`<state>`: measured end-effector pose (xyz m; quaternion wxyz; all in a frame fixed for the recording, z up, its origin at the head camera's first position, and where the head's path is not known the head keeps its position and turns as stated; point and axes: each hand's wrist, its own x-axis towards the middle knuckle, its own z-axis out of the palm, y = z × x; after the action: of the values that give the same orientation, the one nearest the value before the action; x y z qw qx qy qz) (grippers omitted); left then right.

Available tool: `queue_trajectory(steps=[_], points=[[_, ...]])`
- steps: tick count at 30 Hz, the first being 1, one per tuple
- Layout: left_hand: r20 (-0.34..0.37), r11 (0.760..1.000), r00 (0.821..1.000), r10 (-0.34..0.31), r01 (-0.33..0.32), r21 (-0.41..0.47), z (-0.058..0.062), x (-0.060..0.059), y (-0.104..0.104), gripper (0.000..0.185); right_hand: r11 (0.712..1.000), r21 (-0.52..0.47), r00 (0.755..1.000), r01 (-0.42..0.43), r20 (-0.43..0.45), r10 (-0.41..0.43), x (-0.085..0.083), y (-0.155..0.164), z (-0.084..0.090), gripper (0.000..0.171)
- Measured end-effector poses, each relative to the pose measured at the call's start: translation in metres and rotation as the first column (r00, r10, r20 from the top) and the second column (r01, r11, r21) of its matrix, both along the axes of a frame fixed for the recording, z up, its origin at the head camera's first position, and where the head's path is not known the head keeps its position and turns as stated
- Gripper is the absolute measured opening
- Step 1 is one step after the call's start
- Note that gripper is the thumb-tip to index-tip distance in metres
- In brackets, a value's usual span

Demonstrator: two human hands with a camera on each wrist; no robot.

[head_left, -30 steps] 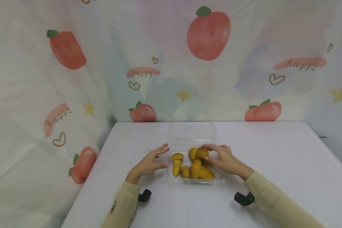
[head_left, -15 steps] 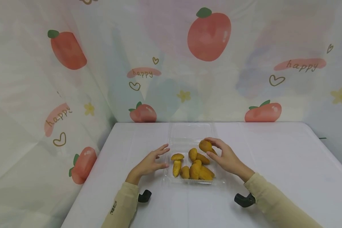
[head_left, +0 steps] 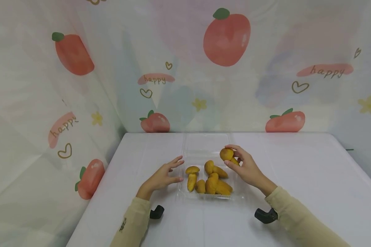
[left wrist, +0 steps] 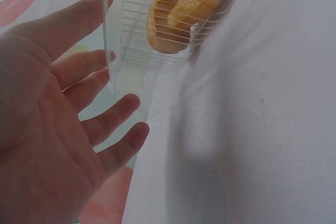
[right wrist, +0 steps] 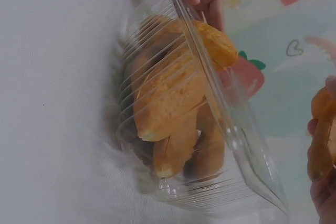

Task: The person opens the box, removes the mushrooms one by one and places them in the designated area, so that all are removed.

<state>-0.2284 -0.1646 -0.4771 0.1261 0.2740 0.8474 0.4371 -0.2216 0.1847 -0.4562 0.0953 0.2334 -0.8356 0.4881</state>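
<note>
The desk [head_left: 296,178] carries a white cloth and stands against a backdrop [head_left: 185,68] printed with peaches, hearts and the word "happy". The landmark is the clear plastic tray [head_left: 185,192], which lies open near the middle of the desk with its lid [head_left: 204,142] flat on the far side. Inside the tray lies a pile of yellow-orange mushrooms [head_left: 208,180]; one with a distinct cap and stem [head_left: 191,176] sits at the tray's left side, and the others are heaped from centre to right. The left hand [head_left: 162,176] is just beside the left wall of the tray, palm turned toward it, fingers [head_left: 177,161] spread apart and straight; the left wrist view shows the fingertips at the tray's wall [left wrist: 113,51], but actual contact cannot be told. It holds nothing. The right hand [head_left: 245,166] is raised over the tray's far right corner. Its fingers [head_left: 235,148] and thumb are clamped on a single mushroom [head_left: 226,154], which is lifted clear of the pile, above the tray, cap toward the left. In the right wrist view this mushroom [right wrist: 321,135] shows at the right edge, apart from the pile seen through the tray's ribbed wall [right wrist: 210,192]. Both arms wear beige sleeves [head_left: 296,212].
</note>
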Motion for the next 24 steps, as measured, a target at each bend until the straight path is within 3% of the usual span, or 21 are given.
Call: queue_trajectory(steps=[7, 14, 24], points=[[0.000, 1.000, 1.000, 0.009, -0.009, -0.014, 0.001, -0.001, 0.000, 0.069, 1.000, 0.005, 1.000, -0.006, 0.020, 0.006, 0.000, 0.004, 0.003, 0.049], [0.008, 1.000, 1.000, 0.013, -0.013, -0.009, 0.002, 0.000, 0.000, 0.068, 0.998, -0.032, 0.998, -0.047, -0.038, 0.046, -0.002, 0.008, 0.005, 0.046], [-0.002, 1.000, 1.000, 0.007, -0.007, -0.018, 0.001, 0.001, -0.001, 0.069, 0.998, -0.046, 0.999, -0.050, 0.000, 0.050, 0.002, 0.014, 0.008, 0.042]])
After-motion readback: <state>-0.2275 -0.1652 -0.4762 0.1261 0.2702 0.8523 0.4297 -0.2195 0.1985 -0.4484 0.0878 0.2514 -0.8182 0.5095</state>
